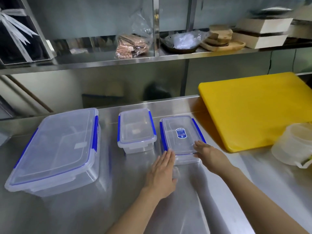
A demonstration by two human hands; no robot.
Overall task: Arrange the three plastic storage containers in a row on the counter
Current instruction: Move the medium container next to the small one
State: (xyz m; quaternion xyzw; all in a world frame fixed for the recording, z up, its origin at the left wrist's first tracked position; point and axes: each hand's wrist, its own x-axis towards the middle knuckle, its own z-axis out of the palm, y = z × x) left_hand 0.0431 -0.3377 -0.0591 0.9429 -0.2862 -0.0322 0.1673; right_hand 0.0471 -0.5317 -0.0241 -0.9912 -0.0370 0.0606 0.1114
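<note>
The left hand (161,171) and right hand (208,153), both flat and open-fingered, press against the near corners of the labelled container (181,136), centre right of the frame, gripping nothing. The small container (135,130) sits centre, the large container (55,149) at left. They look empty, light, rigid and likely slick on the steel counter (118,208); hold the side walls

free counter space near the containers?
Bare steel counter in front of the large clear blue-clipped container and between it and the small one. Crowded right: labelled container, both hands, yellow cutting board, white tub.
</note>
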